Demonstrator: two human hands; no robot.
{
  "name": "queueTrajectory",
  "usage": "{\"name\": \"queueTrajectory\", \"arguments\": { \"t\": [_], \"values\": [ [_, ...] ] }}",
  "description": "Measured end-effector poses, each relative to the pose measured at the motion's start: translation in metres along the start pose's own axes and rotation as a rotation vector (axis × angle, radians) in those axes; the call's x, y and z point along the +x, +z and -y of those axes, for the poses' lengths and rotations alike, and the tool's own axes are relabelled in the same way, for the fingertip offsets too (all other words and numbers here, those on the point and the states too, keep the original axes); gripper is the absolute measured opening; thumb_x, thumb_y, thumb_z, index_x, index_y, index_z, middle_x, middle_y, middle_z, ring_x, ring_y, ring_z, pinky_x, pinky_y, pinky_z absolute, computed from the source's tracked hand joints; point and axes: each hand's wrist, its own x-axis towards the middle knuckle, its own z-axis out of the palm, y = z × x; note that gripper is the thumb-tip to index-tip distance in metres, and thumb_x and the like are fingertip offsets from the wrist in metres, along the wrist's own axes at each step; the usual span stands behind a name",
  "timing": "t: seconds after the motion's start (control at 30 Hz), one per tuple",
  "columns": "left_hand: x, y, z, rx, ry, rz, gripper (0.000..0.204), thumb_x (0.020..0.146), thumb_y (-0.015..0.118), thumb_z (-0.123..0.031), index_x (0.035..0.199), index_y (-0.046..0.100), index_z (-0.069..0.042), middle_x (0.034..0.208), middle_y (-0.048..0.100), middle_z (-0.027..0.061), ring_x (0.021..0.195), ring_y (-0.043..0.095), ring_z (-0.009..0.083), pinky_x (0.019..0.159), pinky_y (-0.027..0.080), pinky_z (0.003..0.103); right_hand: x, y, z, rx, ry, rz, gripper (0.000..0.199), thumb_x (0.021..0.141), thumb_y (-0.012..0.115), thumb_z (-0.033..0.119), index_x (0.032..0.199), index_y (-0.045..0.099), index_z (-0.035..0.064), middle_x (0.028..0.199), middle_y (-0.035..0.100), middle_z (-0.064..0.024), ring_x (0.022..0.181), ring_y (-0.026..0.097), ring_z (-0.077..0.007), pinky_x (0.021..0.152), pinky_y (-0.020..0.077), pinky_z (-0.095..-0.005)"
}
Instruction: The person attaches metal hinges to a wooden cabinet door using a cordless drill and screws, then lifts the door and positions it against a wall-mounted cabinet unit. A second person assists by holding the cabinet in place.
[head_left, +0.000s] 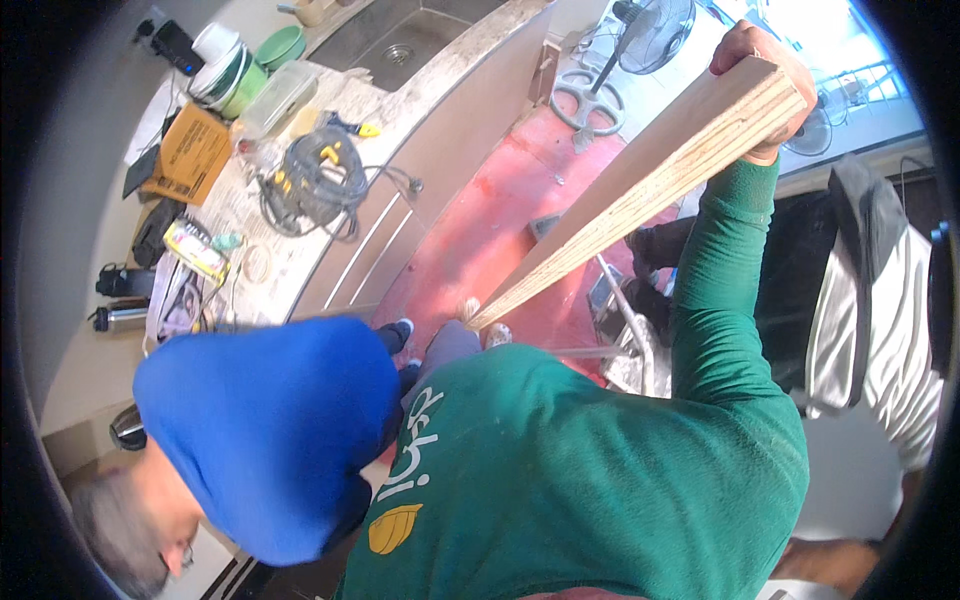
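My right hand is raised at the upper right and closed around the top end of a long wooden board. The board has a brown face and a pale, layered edge like plywood. It slants down to the left, its lower end close to my feet and legs. My right arm, in a green sleeve, reaches out to it. My left hand is out of view.
At my left a person in blue leans forward. Beyond, a counter carries a corded power tool, a cardboard box and tubs beside a sink. A standing fan is ahead; a bare arm shows lower right.
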Motion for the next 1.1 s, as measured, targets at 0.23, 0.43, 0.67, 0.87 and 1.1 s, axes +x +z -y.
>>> {"name": "queueTrajectory", "arguments": {
  "t": [0.23,0.43,0.67,0.87,1.1],
  "values": [
    [-0.005,-0.018,0.006,0.158,-0.212,-0.037,0.046,0.084,0.071,-0.043,0.108,0.077,-0.003,0.092,0.076,0.0157,0.088,0.072,0.033,0.084,0.054,0.044,-0.01,0.013,-0.162,0.19,0.055,-0.108,0.081,0.098,0.043,0.067,0.07,0.057,-0.0076,0.064,0.056,-0.0175,0.056,0.054,-0.0244,0.051,0.0386,-0.0333],
    [0.063,-0.033,-0.172,0.16,-0.053,-0.057,0.045,0.085,0.071,-0.042,0.108,0.077,-0.004,0.092,0.076,0.0154,0.087,0.072,0.0328,0.083,0.054,0.044,-0.022,-0.009,-0.241,-0.526,0.121,-0.187,0.099,0.103,0.025,0.079,0.081,0.073,-0.0043,0.07,0.072,-0.0107,0.064,0.071,-0.0195,0.061,0.0547,-0.0321],
    [0.062,0.038,-0.507,-0.059,0.475,0.232,0.044,0.085,0.071,-0.041,0.108,0.077,-0.004,0.091,0.076,0.0151,0.086,0.072,0.0325,0.082,0.054,0.044,-0.024,-0.03,-0.298,-0.543,0.243,-0.185,0.099,0.097,0.029,0.087,0.066,0.059,-0.0022,0.06,0.057,-0.007,0.055,0.057,-0.0153,0.05,0.0409,-0.0318],
    [-0.024,0.083,-0.775,-0.1,0.838,0.501,0.043,0.086,0.07,-0.04,0.108,0.076,-0.004,0.091,0.076,0.0148,0.085,0.072,0.0323,0.081,0.054,0.044,-0.065,-0.077,-0.379,-0.586,0.323,-0.288,0.082,0.096,0.051,0.076,0.061,0.053,0.0022,0.055,0.045,-0.0077,0.049,0.05,-0.0237,0.05,0.0376,-0.0362],
    [-0.147,0.093,-1.026,0.036,1.096,0.703,0.042,0.087,0.07,-0.039,0.108,0.076,-0.004,0.091,0.076,0.0145,0.084,0.071,0.0321,0.081,0.054,0.044,-0.12,-0.164,-0.468,-0.758,0.435,-0.284,0.084,0.089,0.054,0.083,0.06,0.052,0.004,0.056,0.047,-0.0097,0.049,0.053,-0.03,0.049,0.04,-0.0392]
  ]
}}
